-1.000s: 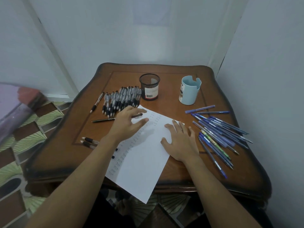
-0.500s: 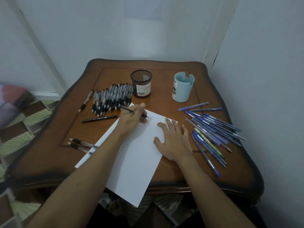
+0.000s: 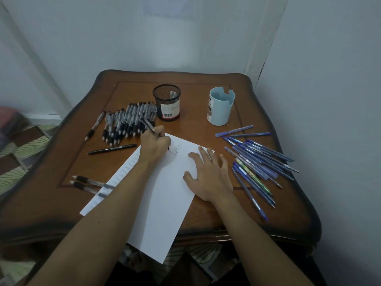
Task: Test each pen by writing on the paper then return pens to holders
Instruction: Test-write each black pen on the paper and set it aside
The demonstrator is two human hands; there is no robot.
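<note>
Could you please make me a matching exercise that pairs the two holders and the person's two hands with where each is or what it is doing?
1. black mesh holder
2. light blue holder
3. left hand
4. right hand

A. rests flat on the paper
B. grips a pen
C. stands right beside the row of black pens
D. stands just beyond the heap of blue pens

Pairs: 1-C, 2-D, 3-B, 4-A.

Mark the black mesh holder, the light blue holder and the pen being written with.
black mesh holder (image 3: 165, 103): head view, front of its outer wall.
light blue holder (image 3: 219, 112): head view, front of its outer wall.
pen (image 3: 148, 125): head view, the bare upper barrel.
</note>
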